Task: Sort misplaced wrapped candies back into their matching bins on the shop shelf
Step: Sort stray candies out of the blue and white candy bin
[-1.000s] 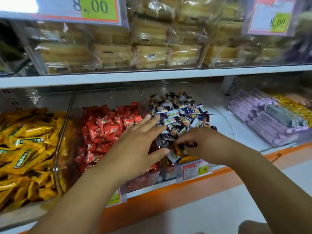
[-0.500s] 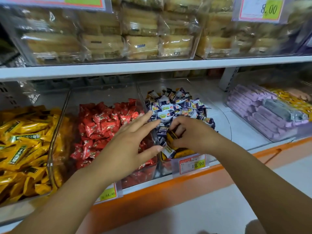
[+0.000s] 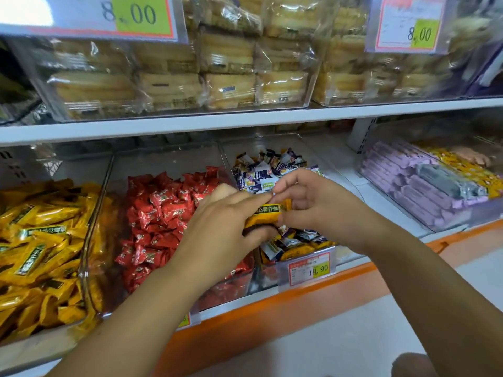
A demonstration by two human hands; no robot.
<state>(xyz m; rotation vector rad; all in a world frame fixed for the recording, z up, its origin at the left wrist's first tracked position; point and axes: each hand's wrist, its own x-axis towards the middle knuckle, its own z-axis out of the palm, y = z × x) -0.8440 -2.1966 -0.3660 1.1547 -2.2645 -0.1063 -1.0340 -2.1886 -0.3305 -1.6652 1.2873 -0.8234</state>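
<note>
Pinching a yellow wrapped candy [image 3: 268, 213] from both ends, the two hands meet near the centre of the head view. The left hand [image 3: 223, 227] curls thumb and fingers round the candy's left end, and the right hand [image 3: 307, 205] nips the right end between thumb and fingertips. The candy is lifted, lying roughly level over the near part of the mixed-candy bin [image 3: 272, 141], beside the wall it shares with the red-candy bin [image 3: 163, 164]. Blue-and-white candies [image 3: 265, 165] fill the mixed-candy bin at 12 o'clock from the hands. More yellow wrappers [image 3: 296, 250] lie among them at 5 o'clock, just behind a price tag [image 3: 309, 266] reading 19.90. Red candies [image 3: 163, 213] lie at 9 o'clock from the hands, and farther along at 9 o'clock sits the heap of yellow candies [image 3: 40, 240]. Purple packs [image 3: 408, 186] are stacked at 3 o'clock. Clear-wrapped cakes [image 3: 217, 77] line the upper shelf [image 3: 245, 118] at 12 o'clock, under two tags marked 8.00 [image 3: 408, 25].
</note>
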